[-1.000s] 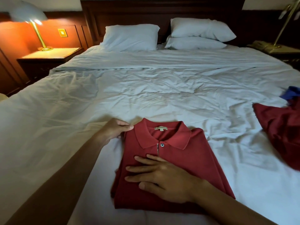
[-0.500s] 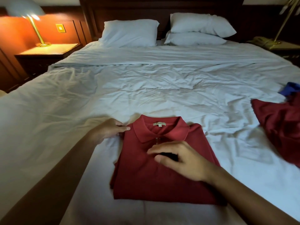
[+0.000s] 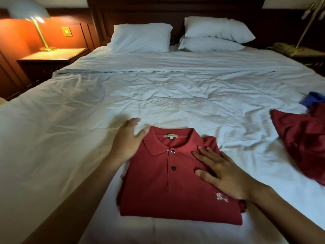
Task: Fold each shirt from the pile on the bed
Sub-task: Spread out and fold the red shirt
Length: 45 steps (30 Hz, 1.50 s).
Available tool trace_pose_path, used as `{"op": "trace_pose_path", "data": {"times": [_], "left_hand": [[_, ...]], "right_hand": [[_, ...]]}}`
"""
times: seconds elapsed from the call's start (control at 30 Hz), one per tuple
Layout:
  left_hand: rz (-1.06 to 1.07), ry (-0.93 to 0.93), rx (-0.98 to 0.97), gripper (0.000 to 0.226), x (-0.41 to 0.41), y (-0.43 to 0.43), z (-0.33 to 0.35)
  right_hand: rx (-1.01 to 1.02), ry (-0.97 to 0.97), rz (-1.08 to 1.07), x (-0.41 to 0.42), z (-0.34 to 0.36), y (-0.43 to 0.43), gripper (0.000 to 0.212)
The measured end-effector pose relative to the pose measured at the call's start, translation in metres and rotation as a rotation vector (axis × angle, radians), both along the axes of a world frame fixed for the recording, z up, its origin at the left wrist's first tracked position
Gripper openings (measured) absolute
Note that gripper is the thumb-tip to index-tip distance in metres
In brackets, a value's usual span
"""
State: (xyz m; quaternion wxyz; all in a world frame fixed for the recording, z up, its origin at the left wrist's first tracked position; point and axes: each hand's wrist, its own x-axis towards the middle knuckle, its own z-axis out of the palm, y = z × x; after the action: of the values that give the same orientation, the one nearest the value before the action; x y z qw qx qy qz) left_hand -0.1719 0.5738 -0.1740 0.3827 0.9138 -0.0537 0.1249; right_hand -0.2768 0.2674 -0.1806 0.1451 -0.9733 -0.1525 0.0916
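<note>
A red polo shirt (image 3: 158,187) lies folded into a rectangle near the front edge of the white bed (image 3: 158,95), collar up and buttons showing. My left hand (image 3: 127,140) is at the shirt's upper left corner, fingers straight, its thumb touching the collar. My right hand (image 3: 221,171) lies flat with spread fingers on the shirt's right chest area. At the right edge of the bed lies the pile: an unfolded dark red shirt (image 3: 302,140) with a blue garment (image 3: 312,100) behind it.
Three white pillows (image 3: 140,37) rest against the dark headboard. A nightstand with a lit brass lamp (image 3: 37,23) stands at the left. Another nightstand with a lamp stem (image 3: 306,27) is at the right. The rumpled sheet spreads wide between shirt and pillows.
My right hand lifted off the shirt's middle, then came down flat further right on the chest. My left hand released its pinch on the upper left corner and opened.
</note>
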Motion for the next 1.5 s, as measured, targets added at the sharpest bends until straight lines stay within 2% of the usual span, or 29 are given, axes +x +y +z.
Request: {"op": "trace_pose_path", "data": {"times": [0.07,0.13,0.17,0.23,0.3,0.4,0.47,0.53,0.63,0.67,0.73,0.87,0.93,1.0,1.1,1.2,1.33,1.5], "left_hand": [[-0.169,-0.073,0.142,0.078,-0.025,-0.022,0.01],[-0.267,-0.016,0.371,0.095,-0.045,-0.039,0.003],[-0.292,0.043,0.472,0.1,-0.052,-0.043,-0.005],[-0.316,0.132,0.595,0.106,-0.064,-0.042,-0.021],[-0.33,0.14,0.627,0.111,-0.068,-0.035,-0.031],[-0.369,0.168,0.645,0.114,-0.072,-0.02,-0.03],[-0.371,0.231,0.578,0.115,-0.077,-0.008,-0.026],[-0.269,0.24,0.411,0.104,-0.088,0.003,-0.023],[0.052,0.131,0.081,0.072,-0.105,0.017,-0.017],[0.116,0.144,0.002,0.058,-0.108,0.021,-0.015],[0.13,0.228,-0.089,0.036,-0.112,0.026,-0.01],[0.106,0.356,-0.3,0.024,-0.113,0.026,-0.009],[0.098,0.373,-0.412,0.023,-0.111,0.024,-0.007],[0.106,0.361,-0.492,0.017,-0.11,0.023,-0.005],[0.118,0.336,-0.501,0.007,-0.113,0.022,-0.005],[0.115,0.31,-0.468,0.017,-0.121,0.024,-0.006],[0.097,0.279,-0.394,0.014,-0.125,0.029,-0.009],[0.12,0.262,-0.374,0.021,-0.132,0.034,-0.011]], "right_hand": [[0.095,-0.085,-0.066,-0.001,0.008,0.002,0.067],[0.218,-0.159,-0.125,-0.003,0.014,0.013,0.059],[0.246,-0.146,-0.128,-0.006,0.014,0.021,0.061],[0.123,-0.103,-0.062,-0.014,0.004,0.037,0.071],[-0.034,-0.101,0.002,-0.021,-0.008,0.042,0.072],[-0.042,-0.089,0.022,-0.02,-0.007,0.034,0.073],[-0.024,-0.078,0.033,-0.021,-0.005,0.029,0.075],[0.051,-0.106,-0.034,-0.03,-0.004,0.027,0.071],[0.213,-0.336,-0.358,-0.044,-0.001,0.021,0.056],[0.263,-0.358,-0.477,-0.047,0.002,0.017,0.052],[0.324,-0.28,-0.62,-0.05,0.008,0.01,0.046],[0.362,-0.143,-0.636,-0.057,0.013,0.012,0.05],[0.369,-0.175,-0.63,-0.058,0.013,0.015,0.046],[0.412,-0.245,-0.657,-0.057,0.018,0.015,0.033],[0.471,-0.247,-0.716,-0.062,0.025,0.01,0.022],[0.438,-0.132,-0.735,-0.07,0.022,0.006,0.026],[0.495,-0.111,-0.71,-0.076,0.021,0.005,0.039],[0.564,-0.143,-0.705,-0.088,0.026,0.005,0.028]]}}
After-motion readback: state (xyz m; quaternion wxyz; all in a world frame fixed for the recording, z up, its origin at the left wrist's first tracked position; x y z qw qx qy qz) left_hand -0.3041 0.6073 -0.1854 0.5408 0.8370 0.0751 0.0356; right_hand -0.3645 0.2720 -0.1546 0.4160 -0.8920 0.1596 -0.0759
